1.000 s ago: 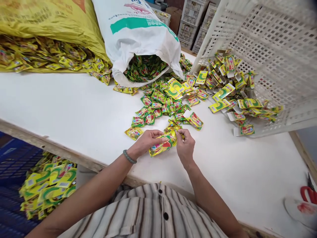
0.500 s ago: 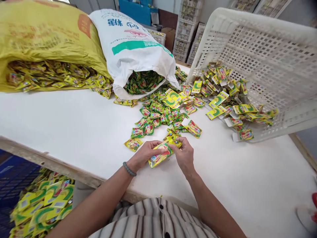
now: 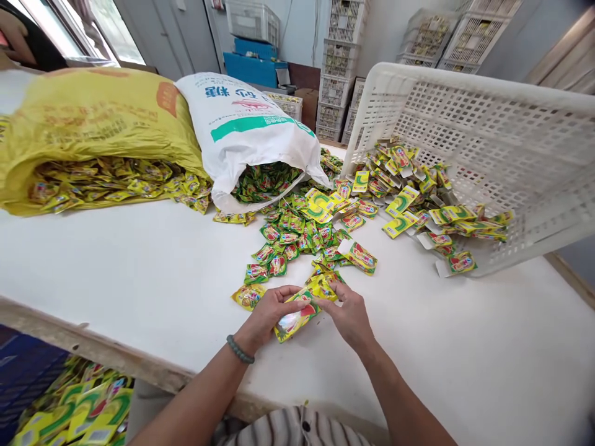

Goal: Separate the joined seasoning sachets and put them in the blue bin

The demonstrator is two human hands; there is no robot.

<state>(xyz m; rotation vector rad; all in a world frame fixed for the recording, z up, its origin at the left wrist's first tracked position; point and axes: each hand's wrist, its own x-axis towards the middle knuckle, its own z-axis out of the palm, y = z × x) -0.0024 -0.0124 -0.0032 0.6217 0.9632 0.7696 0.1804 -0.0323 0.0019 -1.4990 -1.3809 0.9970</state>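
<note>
- Holding one larger yellow packet (image 3: pixel 294 318) just above the near part of the white bench (image 3: pixel 139 260), both bare hands meet over it; the left hand (image 3: pixel 267 314), with a bead bracelet at its wrist, grips the packet's lower left end, fingers (image 3: pixel 283 296) curled over its top.
- Pinching a small yellow sachet (image 3: pixel 324 286) at the packet's upper right end, the right hand (image 3: pixel 348 313) has thumb and forefinger pressed together on it.
- The packet's long axis runs diagonally, low at the left and rising to the right, and it points away toward the loose heap; its printed face is up.
- To do this step well, it seems wise to keep the left grip firm and low, work the right pinch at the open end only, and avoid creasing the foil.
- Just beyond the hands lies a scatter of green sachets (image 3: pixel 297 232).
- Farther right, a tipped white crate (image 3: pixel 488 148) spills larger packets.
- At the back lie a white sack (image 3: pixel 251 124) and a yellow sack (image 3: pixel 93 124), both open toward the bench.
</note>
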